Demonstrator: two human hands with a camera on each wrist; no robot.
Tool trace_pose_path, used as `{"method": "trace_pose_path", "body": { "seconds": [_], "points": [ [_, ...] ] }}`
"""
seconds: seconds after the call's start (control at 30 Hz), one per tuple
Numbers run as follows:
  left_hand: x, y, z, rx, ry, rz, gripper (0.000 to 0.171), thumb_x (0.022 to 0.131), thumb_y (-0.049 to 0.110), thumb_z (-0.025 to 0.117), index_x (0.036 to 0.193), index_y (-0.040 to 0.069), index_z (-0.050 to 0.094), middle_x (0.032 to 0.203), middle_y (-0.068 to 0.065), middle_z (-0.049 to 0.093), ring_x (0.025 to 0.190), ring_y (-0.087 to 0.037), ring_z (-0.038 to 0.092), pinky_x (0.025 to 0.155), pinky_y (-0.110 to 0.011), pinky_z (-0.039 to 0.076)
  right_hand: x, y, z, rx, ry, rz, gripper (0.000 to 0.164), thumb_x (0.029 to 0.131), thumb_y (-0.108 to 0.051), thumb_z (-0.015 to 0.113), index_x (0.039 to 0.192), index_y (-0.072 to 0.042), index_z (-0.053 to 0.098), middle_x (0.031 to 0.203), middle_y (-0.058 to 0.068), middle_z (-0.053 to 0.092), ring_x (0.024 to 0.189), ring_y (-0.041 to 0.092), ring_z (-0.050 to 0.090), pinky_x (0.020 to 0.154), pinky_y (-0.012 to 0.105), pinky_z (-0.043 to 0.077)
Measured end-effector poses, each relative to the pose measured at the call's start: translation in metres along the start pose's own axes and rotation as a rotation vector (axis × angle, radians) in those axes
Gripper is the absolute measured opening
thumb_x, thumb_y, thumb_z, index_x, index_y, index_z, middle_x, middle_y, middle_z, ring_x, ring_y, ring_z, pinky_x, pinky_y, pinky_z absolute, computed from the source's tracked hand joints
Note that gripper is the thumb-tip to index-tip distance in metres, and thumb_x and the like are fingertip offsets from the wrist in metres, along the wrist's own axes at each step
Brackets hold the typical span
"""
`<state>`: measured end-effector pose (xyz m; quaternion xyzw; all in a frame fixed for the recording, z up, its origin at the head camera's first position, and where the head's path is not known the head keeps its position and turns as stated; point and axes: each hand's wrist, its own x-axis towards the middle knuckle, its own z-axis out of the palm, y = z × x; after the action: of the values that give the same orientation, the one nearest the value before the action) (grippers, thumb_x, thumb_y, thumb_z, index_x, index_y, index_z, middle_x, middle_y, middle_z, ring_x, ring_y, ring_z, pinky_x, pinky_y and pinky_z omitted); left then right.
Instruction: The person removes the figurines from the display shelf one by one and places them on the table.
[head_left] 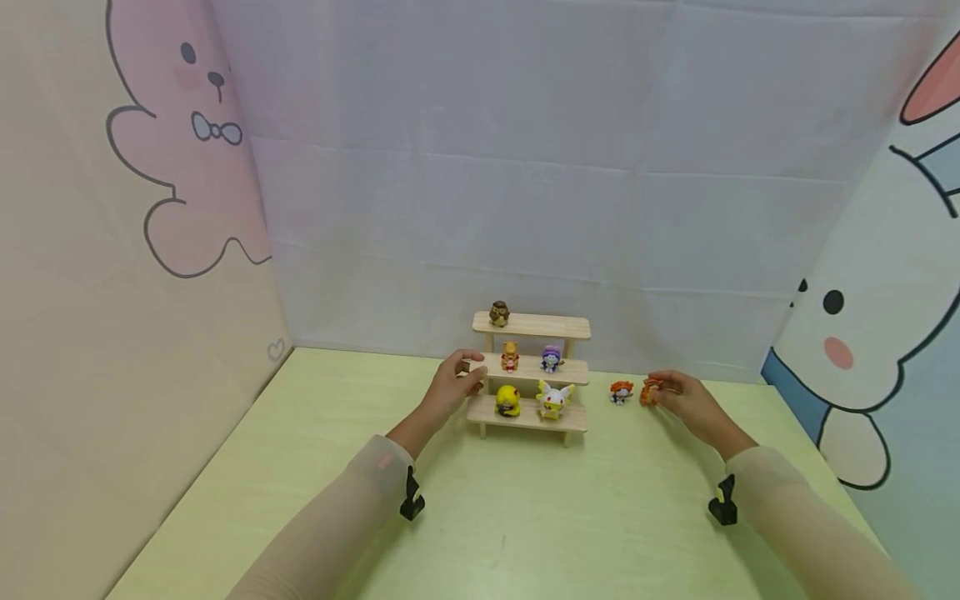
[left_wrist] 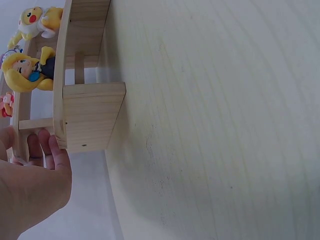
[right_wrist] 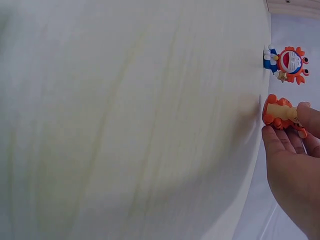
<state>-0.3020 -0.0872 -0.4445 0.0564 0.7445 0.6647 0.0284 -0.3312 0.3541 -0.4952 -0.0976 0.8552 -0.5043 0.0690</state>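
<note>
A three-tier wooden display shelf (head_left: 532,423) stands on the table toward the back wall. My left hand (head_left: 453,382) grips the left end of its middle tier; in the left wrist view the fingers (left_wrist: 59,156) curl in by the side strut. Off to the shelf's right, my right hand (head_left: 686,404) pinches an orange figurine with a cream belly (right_wrist: 281,112) between thumb and fingers, its base close over the table. Just left of it stands a blue-and-white figurine in an orange crab hood (head_left: 621,392).
An owl figurine (head_left: 499,313) sits on the top tier. On the middle tier are a red-and-orange figurine (head_left: 510,357) and a purple-hatted one (head_left: 551,359). A yellow-haired figurine (head_left: 507,401) and a white-and-yellow eared one (head_left: 554,400) occupy the bottom tier. Fabric walls (head_left: 450,208) enclose the pale table (head_left: 525,517).
</note>
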Motion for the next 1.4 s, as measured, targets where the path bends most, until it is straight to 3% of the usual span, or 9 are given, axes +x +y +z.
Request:
{"method": "trace_pose_path", "body": {
  "seconds": [0.1, 0.33, 0.83, 1.2, 1.4],
  "points": [
    [0.001, -0.001, 0.000, 0.001, -0.005, 0.002, 0.029, 0.104, 0.009, 0.063, 0.130, -0.003, 0.057, 0.092, -0.008, 0.055, 0.103, -0.054, 0.061, 0.093, -0.054, 0.055, 0.000, 0.001, 0.000, 0.019, -0.001, 0.004, 0.047, 0.108, -0.009, 0.054, 0.148, 0.011, 0.040, 0.129, 0.029, 0.054, 0.105, 0.018, 0.060, 0.084, 0.025, 0.054],
    [0.023, -0.029, -0.003, 0.005, -0.003, -0.008, 0.033, 0.104, 0.014, 0.064, 0.133, -0.001, 0.057, 0.093, -0.007, 0.055, 0.102, -0.051, 0.063, 0.090, -0.050, 0.057, 0.000, 0.001, 0.001, 0.043, -0.002, 0.002, 0.048, 0.107, -0.008, 0.055, 0.148, 0.012, 0.039, 0.129, 0.031, 0.053, 0.103, 0.015, 0.060, 0.085, 0.024, 0.054],
    [0.022, -0.032, -0.003, 0.009, 0.010, 0.014, 0.027, 0.103, 0.018, 0.067, 0.126, 0.006, 0.061, 0.095, -0.008, 0.058, 0.086, -0.025, 0.066, 0.078, -0.032, 0.058, -0.002, 0.003, 0.004, 0.037, -0.007, 0.006, 0.049, 0.108, -0.008, 0.053, 0.151, 0.010, 0.038, 0.141, 0.034, 0.048, 0.119, 0.027, 0.060, 0.090, 0.020, 0.053],
    [0.021, -0.031, -0.004, 0.006, 0.008, 0.019, 0.027, 0.103, 0.018, 0.067, 0.127, 0.006, 0.061, 0.093, -0.007, 0.058, 0.089, -0.032, 0.067, 0.080, -0.036, 0.058, -0.004, -0.003, 0.006, 0.067, -0.015, -0.021, 0.052, 0.107, -0.010, 0.056, 0.150, 0.013, 0.037, 0.149, 0.036, 0.042, 0.126, 0.023, 0.056, 0.090, 0.014, 0.050],
    [0.021, -0.031, -0.004, 0.000, 0.006, 0.018, 0.028, 0.102, 0.017, 0.068, 0.127, 0.005, 0.061, 0.094, -0.008, 0.057, 0.092, -0.038, 0.067, 0.083, -0.040, 0.058, -0.005, -0.006, 0.003, 0.011, -0.020, -0.029, 0.053, 0.108, -0.015, 0.056, 0.150, 0.012, 0.038, 0.149, 0.034, 0.044, 0.133, 0.039, 0.051, 0.090, 0.014, 0.049]
  ]
}}
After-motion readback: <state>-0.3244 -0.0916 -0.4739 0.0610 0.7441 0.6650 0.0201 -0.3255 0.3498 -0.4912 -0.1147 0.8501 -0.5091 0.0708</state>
